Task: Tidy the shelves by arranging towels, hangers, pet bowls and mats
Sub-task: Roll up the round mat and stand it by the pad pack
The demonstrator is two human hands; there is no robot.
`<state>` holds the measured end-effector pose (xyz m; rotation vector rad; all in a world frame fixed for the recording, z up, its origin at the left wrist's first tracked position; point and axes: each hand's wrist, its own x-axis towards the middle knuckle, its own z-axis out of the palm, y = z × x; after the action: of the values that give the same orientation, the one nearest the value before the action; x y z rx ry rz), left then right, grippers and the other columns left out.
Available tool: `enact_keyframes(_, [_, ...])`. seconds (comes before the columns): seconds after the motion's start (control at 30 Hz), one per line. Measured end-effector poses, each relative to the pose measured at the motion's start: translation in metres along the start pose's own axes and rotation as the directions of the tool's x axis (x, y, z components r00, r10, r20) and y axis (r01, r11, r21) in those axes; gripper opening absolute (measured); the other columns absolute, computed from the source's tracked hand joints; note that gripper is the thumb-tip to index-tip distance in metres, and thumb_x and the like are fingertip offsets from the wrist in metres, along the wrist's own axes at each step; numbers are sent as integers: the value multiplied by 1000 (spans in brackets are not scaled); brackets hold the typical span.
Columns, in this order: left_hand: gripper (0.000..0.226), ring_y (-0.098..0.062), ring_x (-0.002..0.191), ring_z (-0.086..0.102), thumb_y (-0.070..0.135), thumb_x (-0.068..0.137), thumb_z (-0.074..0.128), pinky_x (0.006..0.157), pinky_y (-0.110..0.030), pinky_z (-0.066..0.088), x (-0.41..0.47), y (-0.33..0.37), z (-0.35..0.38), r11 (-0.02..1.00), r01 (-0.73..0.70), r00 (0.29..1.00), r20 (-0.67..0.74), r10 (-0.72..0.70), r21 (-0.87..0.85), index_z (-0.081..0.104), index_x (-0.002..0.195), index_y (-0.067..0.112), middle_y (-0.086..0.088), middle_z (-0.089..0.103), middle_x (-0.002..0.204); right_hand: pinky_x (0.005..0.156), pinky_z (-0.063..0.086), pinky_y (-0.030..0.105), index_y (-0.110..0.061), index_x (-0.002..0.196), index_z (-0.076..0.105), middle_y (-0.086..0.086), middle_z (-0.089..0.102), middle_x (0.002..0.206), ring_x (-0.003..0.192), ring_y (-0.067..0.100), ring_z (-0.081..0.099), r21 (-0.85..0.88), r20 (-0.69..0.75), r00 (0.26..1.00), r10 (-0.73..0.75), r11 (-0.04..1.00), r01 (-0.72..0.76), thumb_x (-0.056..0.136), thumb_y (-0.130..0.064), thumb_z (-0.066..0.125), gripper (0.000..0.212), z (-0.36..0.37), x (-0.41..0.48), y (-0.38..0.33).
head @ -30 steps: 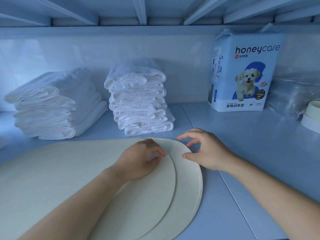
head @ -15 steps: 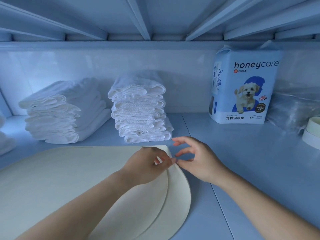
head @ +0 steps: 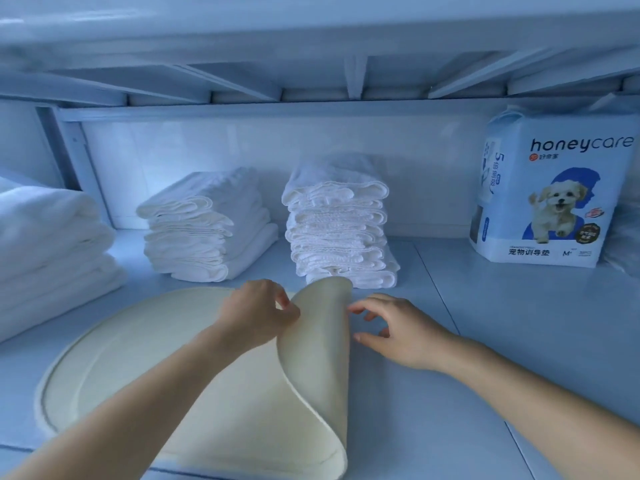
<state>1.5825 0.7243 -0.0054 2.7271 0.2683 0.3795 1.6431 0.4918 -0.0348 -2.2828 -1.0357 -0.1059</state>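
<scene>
A cream oval mat (head: 138, 351) lies flat on the shelf in front of me. My left hand (head: 258, 313) pinches its right end and folds that flap (head: 318, 348) up and over to the left. My right hand (head: 398, 329) hovers just right of the raised flap, fingers spread and holding nothing. Behind the mat stand two stacks of folded white towels, one at the centre (head: 337, 223) and one to its left (head: 204, 226). A third towel stack (head: 45, 251) sits at the far left.
A blue and white honeycare pet pad pack (head: 550, 188) stands at the back right, with clear plastic wrapping (head: 623, 237) beside it. The upper shelf's underside (head: 311, 71) hangs low overhead. Bare shelf surface (head: 519, 341) stretches right of the mat.
My left hand has lifted the mat's right end off the shelf and curled it up and leftward. My right hand has let go and sits beside the flap. The view has shifted left.
</scene>
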Motion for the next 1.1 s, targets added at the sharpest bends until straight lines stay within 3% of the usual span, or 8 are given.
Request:
enact_keyframes(0.13, [15, -20, 93, 57, 34, 86, 48, 72, -28, 46, -8, -66, -18, 979, 33, 997, -78, -17, 201, 59, 87, 25, 2, 60, 100, 74, 33, 0, -24, 119, 57, -18, 47, 117, 105, -2, 47, -18, -10, 994, -109, 994, 109, 87, -32, 61, 34, 28, 27, -31])
enact_keyframes(0.33, [29, -25, 101, 56, 32, 96, 38, 70, -29, 41, -22, -143, -43, 920, 174, 984, -87, -153, 352, 61, 101, 17, -2, 59, 111, 86, 27, -3, -15, 114, 63, -6, 56, 120, 109, 3, 50, -30, 9, 972, -234, 972, 235, 91, -25, 55, 26, 72, 60, -79])
enact_keyframes(0.5, [31, -24, 102, 54, 33, 97, 34, 72, -30, 41, -26, -182, -56, 903, 214, 977, -85, -197, 371, 59, 102, 15, -2, 57, 111, 96, 39, 20, -15, 109, 66, -5, 61, 118, 110, 8, 54, -25, 8, 974, -228, 973, 228, 92, -29, 53, 25, 95, 78, -105])
enact_keyframes(0.67, [31, -28, 104, 55, 29, 98, 33, 76, -35, 45, -20, -207, -63, 902, 201, 979, -108, -173, 382, 58, 99, 10, -8, 56, 111, 89, 45, 43, -4, 97, 62, 9, 63, 105, 102, 20, 55, -30, 30, 986, -166, 986, 167, 95, -32, 44, 34, 114, 88, -121])
enact_keyframes(0.8, [27, -30, 102, 56, 28, 97, 35, 70, -32, 40, -16, -219, -63, 884, 244, 970, -125, -211, 398, 57, 98, 11, -8, 55, 112, 90, 39, 33, 3, 99, 60, 15, 61, 109, 105, 21, 52, -29, 90, 985, -149, 988, 153, 97, -28, 42, 35, 125, 91, -126])
enact_keyframes(0.93, [27, -29, 102, 56, 29, 97, 35, 71, -31, 39, -13, -224, -62, 874, 266, 964, -129, -234, 406, 57, 97, 14, -7, 57, 113, 94, 29, 3, -13, 116, 64, -7, 57, 126, 118, 4, 48, 12, 65, 985, -163, 987, 162, 95, -26, 48, 29, 124, 92, -130])
enact_keyframes(1.1, [30, -25, 95, 53, 34, 95, 37, 74, -31, 44, -12, -219, -60, 915, 262, 965, -68, -253, 306, 56, 87, 11, -9, 57, 108, 101, 29, 10, -17, 114, 66, -8, 59, 126, 120, 2, 48, -29, 2, 986, -166, 986, 166, 92, -25, 54, 26, 114, 90, -128])
